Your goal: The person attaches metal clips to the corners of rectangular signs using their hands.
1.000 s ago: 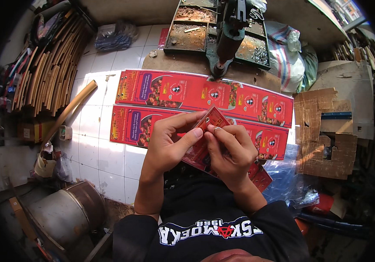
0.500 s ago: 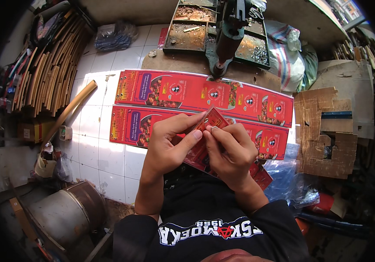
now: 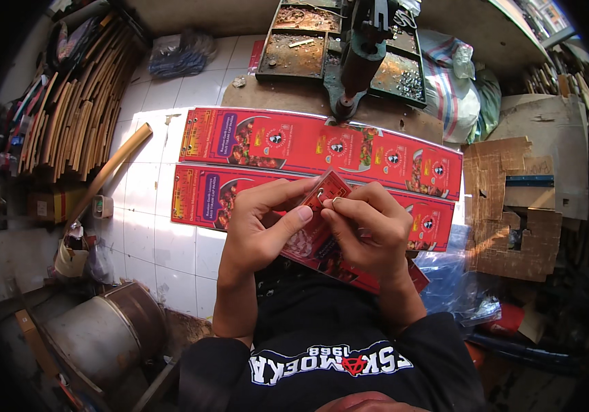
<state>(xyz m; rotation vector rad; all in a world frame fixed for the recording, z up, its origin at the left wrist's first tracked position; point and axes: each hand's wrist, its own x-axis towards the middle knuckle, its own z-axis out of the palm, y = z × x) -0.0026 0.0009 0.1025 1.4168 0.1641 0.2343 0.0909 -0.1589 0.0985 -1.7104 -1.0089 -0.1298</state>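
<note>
Indoors, above sunlit white tiles [image 3: 147, 237] — red strip [image 3: 303, 242] in curled left hand [image 3: 259, 223], right hand [image 3: 375, 225] tightly pinched — contents unclear

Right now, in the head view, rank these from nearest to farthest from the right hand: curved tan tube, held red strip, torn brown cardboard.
From the right hand:
1. Held red strip: right beside it, between both hands.
2. Torn brown cardboard: off to the right.
3. Curved tan tube: far left.

Black short-sleeved T-shirt [image 3: 329, 317]; white block lettering [image 3: 283, 369], red emblem [image 3: 354, 364].
</note>
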